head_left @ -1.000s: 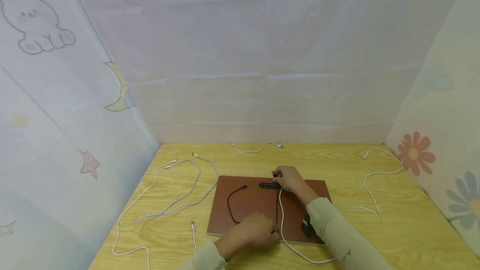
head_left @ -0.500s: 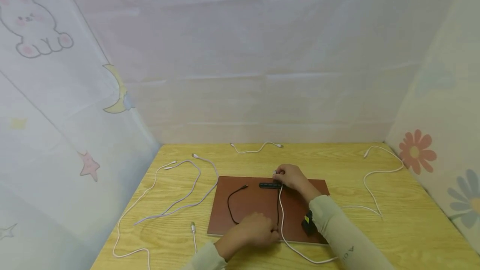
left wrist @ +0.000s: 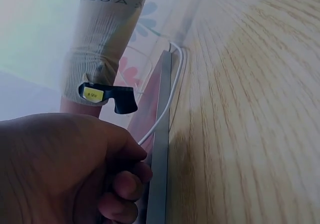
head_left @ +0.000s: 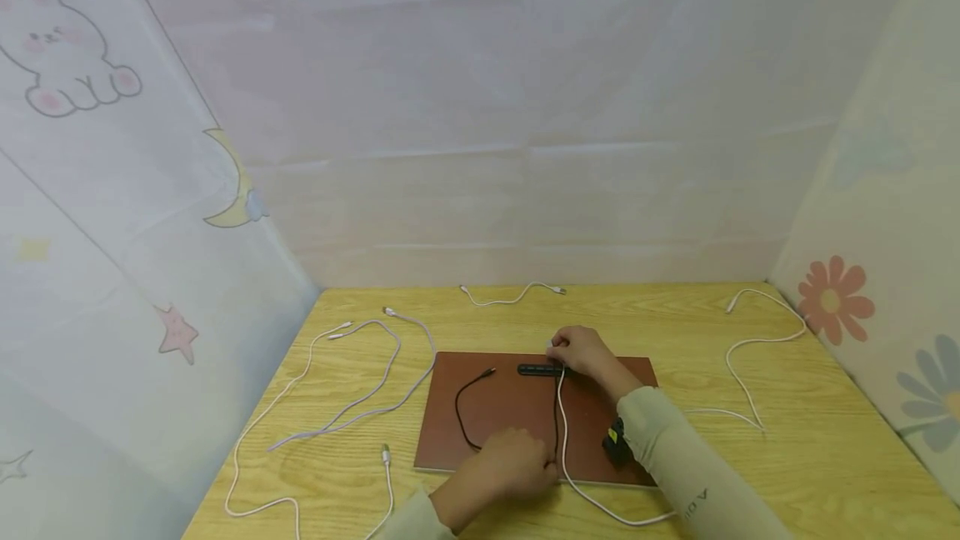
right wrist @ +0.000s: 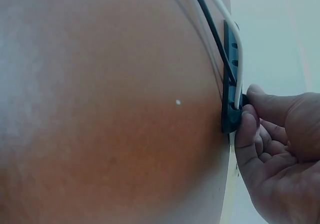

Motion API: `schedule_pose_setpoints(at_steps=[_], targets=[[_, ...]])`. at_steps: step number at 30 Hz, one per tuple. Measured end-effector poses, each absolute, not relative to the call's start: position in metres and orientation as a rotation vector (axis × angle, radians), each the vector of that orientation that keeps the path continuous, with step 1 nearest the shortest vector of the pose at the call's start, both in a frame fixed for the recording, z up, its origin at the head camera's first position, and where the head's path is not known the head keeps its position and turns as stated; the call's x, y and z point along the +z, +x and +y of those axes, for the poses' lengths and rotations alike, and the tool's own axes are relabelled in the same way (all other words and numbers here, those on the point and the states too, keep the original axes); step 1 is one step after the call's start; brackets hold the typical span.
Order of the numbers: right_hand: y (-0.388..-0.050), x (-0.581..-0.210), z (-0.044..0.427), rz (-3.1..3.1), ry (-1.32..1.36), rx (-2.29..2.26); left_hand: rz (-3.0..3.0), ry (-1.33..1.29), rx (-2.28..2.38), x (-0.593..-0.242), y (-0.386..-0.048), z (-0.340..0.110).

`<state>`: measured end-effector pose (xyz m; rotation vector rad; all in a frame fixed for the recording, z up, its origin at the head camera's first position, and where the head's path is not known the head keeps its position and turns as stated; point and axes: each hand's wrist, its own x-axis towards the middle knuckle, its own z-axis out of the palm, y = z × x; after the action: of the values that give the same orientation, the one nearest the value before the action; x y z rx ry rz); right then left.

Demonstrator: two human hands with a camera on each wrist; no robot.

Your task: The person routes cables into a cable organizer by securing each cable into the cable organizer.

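A black cable clip (head_left: 534, 370) with several slots lies near the far edge of the brown board (head_left: 510, 407). The black cable (head_left: 557, 419) and the white cable (head_left: 566, 440) run up to it side by side. In the right wrist view, the white cable (right wrist: 240, 58) bends into the clip's end slot, beside the black cable (right wrist: 214, 28). My right hand (head_left: 583, 350) pinches a cable plug just behind the clip; its pale tip (head_left: 550, 344) shows, mostly hidden by fingers. At the board's front edge, my left hand (head_left: 513, 463) holds the black cable with curled fingers.
The black cable's other end (head_left: 487, 372) curves over the board's left half. Lilac (head_left: 431, 340) and white cables (head_left: 237, 457) lie left. A short white cable (head_left: 510, 302) lies behind, and another white cable (head_left: 738, 348) at right. A black wrist camera (head_left: 617, 444) sits on my right sleeve.
A dark plug end showed above my right fingers a second ago; a pale tip shows there now. My right fingers have shifted slightly. The left hand stays in place.
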<state>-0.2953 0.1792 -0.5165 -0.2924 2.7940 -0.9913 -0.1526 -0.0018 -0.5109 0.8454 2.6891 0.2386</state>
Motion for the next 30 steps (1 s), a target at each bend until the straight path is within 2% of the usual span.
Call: schedule_pose_setpoints(at_steps=[30], targets=[[-0.287,-0.5209,0.171,2.886,-0.199,-0.988,2.712,0.872,0.138,-0.5039,-0.1431,0.0039]])
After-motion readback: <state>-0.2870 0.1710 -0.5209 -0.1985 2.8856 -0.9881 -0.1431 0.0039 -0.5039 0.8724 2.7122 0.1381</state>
